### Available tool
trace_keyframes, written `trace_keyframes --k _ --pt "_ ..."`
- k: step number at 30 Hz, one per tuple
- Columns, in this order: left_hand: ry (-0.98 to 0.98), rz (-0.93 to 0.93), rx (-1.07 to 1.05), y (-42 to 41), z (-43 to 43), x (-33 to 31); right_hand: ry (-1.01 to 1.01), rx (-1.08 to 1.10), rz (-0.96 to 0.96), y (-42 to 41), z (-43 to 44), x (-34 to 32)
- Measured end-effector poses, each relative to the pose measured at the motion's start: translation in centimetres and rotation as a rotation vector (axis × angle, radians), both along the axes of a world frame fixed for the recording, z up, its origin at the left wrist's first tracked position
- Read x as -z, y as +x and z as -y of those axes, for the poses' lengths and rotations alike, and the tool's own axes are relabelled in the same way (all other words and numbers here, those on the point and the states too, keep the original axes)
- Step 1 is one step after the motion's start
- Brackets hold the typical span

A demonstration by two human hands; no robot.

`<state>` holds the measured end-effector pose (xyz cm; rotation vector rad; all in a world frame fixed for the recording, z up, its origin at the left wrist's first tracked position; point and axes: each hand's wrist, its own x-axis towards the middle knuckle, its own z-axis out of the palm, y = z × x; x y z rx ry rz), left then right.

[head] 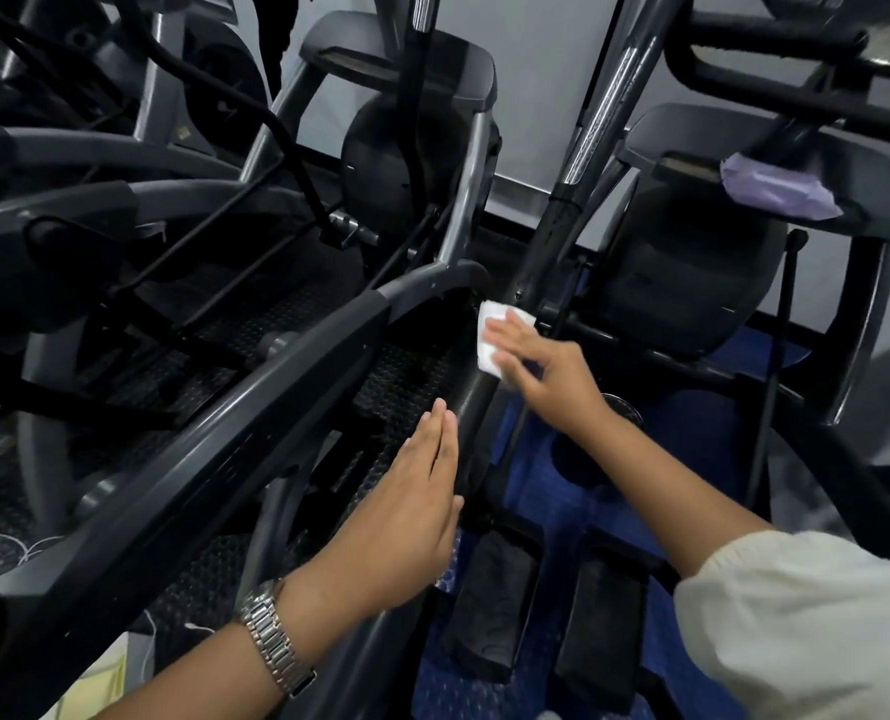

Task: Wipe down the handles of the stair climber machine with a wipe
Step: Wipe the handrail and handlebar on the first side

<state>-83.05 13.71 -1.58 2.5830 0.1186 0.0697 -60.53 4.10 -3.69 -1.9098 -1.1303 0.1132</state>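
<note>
A white wipe (pixel 489 337) lies folded against the dark side handle rail (pixel 476 407) of the stair climber, near where the rail meets the upright post. My right hand (pixel 547 368) presses the wipe onto the rail with straight fingers. Lower on the same rail, my left hand (pixel 412 504) rests flat with its fingers straight and together, a metal watch on the wrist. The two black pedals (pixel 489 600) sit below the rail, between my arms.
A purple wipe packet (pixel 780 187) lies on the console ledge at the upper right. A second machine's grey rails (pixel 256 407) run close on the left. Blue studded flooring (pixel 562 491) shows under the pedals. A pale wall stands behind.
</note>
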Motion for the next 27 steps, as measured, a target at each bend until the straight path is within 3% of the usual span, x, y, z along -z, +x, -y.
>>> trace_keyframes --k 3,8,13,18,23,27 --pt "-0.01 -0.01 0.0 0.6 -0.1 -0.1 -0.009 0.057 0.007 -0.5 -1.4 0.1" --pt "-0.029 -0.031 0.015 2.0 -0.4 -0.2 0.027 -0.056 0.0 -1.2 0.1 1.0" --pt "-0.011 -0.031 0.034 3.2 -0.7 -0.3 -0.025 0.048 -0.011 2.3 -1.6 -0.3" --pt "-0.036 -0.035 0.03 3.3 -0.8 -0.2 -0.021 -0.076 0.009 1.9 0.1 0.1" --pt "-0.061 -0.042 0.03 3.2 -0.8 -0.2 -0.065 0.002 0.022 5.1 -1.3 -0.9" --pt "-0.067 -0.053 0.015 3.4 -0.7 -0.7 -0.08 -0.104 0.062 4.0 -0.9 -0.3"
